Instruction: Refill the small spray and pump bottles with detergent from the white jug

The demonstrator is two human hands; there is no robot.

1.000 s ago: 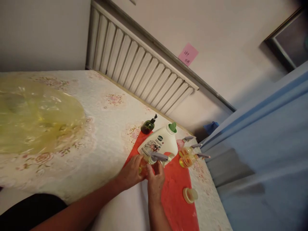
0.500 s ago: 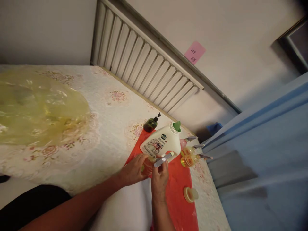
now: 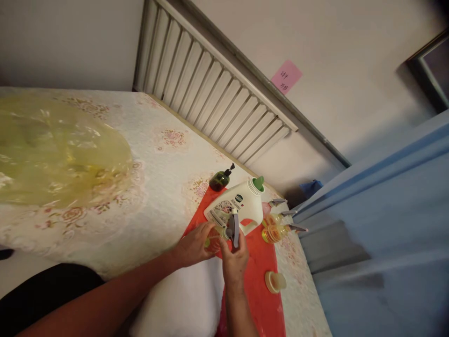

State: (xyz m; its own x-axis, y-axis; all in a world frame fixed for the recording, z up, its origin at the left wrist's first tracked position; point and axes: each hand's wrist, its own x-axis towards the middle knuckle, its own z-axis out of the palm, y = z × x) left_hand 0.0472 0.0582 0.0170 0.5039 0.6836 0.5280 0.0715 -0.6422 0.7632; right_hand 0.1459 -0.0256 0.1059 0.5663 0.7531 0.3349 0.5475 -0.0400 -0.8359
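Note:
My left hand is closed round the body of a clear spray bottle. On the bottle's neck sits a grey trigger spray head, pinched in the fingers of my right hand. The head stands nearly upright in the picture; whether it is screwed down I cannot tell. Just behind my hands is a large white detergent jug with a green spout in its mouth. Both hands are above a red cloth or sheet. A pale cap lies to the right of my right hand.
Several spray bottles with yellow or pink liquid stand right of the jug. A dark green pump bottle is behind it. A yellow plastic bag covers the table's left. A radiator and a blue curtain border the table.
My right hand has turned the spray head from lying slanted to nearly upright, its base now at the bottle's neck. My left hand keeps its hold on the bottle.

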